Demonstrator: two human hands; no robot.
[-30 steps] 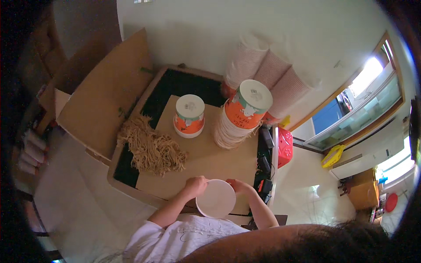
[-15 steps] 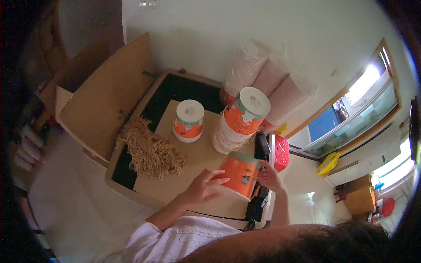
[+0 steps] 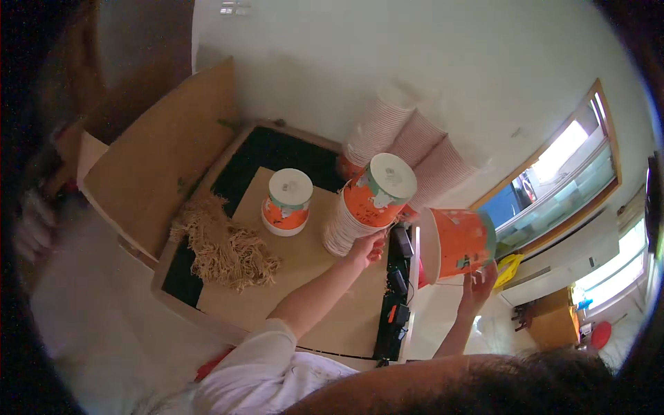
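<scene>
In my raised right hand (image 3: 478,283) is an orange paper bucket (image 3: 458,243) with a green band, tipped on its side beyond the table's right edge. The fingers grip it low near its green end. My left hand (image 3: 369,250) has its fingers curled in at the lower side of a stack of upside-down paper buckets (image 3: 379,202); what they pinch, if anything, is too small to tell. Pale ribbed layers show under the stack's orange top. Left of it, a shorter upside-down bucket (image 3: 286,207) stands on a cardboard sheet (image 3: 325,290). A tangled heap of tan cords (image 3: 228,245) lies further left.
Tall stacks of pale cups in clear wrap (image 3: 415,138) lean by the wall. Black adapters and cables (image 3: 398,315) line the table's right edge. A large open cardboard box (image 3: 162,155) stands at the left. A yellow bag (image 3: 510,270) sits beyond the table.
My hands have parted. The bucket that was between them has gone up and right in my right hand and turned sideways. My left hand has moved forward to the stack.
</scene>
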